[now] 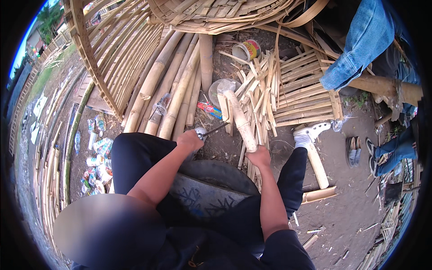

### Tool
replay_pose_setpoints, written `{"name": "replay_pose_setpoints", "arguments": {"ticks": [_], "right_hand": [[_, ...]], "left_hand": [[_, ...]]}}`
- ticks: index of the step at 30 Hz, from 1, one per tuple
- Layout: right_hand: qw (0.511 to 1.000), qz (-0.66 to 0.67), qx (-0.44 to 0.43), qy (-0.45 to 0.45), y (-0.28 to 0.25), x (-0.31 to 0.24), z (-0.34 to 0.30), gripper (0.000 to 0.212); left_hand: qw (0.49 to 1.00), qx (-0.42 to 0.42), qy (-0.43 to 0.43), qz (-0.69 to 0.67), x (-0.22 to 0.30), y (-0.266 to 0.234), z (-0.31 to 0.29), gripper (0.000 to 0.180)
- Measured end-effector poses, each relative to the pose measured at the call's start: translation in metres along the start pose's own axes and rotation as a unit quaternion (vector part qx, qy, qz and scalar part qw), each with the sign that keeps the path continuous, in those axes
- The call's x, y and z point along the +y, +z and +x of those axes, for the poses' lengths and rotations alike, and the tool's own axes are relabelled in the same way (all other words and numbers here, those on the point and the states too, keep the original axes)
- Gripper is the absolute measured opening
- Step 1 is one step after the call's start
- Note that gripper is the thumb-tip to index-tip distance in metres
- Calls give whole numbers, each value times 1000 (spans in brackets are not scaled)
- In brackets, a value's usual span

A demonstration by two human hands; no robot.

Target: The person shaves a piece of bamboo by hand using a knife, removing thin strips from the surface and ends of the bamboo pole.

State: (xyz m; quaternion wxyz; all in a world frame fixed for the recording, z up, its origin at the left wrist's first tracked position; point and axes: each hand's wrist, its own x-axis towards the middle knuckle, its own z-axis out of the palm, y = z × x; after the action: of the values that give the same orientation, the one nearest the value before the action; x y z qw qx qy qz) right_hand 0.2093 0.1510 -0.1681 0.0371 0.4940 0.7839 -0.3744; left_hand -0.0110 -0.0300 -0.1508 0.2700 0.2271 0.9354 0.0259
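My left hand (191, 140) is closed round the handle of a knife (215, 129) with a dark, narrow blade. The blade points right and reaches the side of a short bamboo pole (240, 119); whether it bites in, I cannot tell. My right hand (258, 156) grips the near end of this pole, which slants away from me. Its far end is pale and lies by a round, light-coloured object (219, 92). Right beside the pole is a heap of split bamboo strips (263, 92).
Long bamboo poles (157, 74) lie beyond my left knee, near a slatted bamboo frame (105, 49). A woven basket (225, 18) stands ahead. A slatted panel (308, 92), a tin (246, 50) and a person's denim sleeve or leg (360, 47) are at right. Litter (101, 157) lies left.
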Motion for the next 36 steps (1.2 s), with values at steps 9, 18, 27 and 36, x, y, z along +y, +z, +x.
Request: {"name": "replay_pose_setpoints", "arguments": {"ticks": [9, 18, 27, 36], "right_hand": [[999, 18, 30, 2, 3, 24, 12, 45], [820, 349, 312, -328, -25, 5, 7, 18], [999, -24, 23, 35, 20, 23, 41, 50], [996, -76, 22, 39, 28, 35, 42, 48]], "left_hand": [[999, -16, 8, -43, 11, 32, 13, 49], [999, -1, 0, -55, 4, 35, 22, 45], [1000, -7, -10, -18, 6, 25, 21, 44], [998, 7, -3, -59, -1, 61, 37, 43]]}}
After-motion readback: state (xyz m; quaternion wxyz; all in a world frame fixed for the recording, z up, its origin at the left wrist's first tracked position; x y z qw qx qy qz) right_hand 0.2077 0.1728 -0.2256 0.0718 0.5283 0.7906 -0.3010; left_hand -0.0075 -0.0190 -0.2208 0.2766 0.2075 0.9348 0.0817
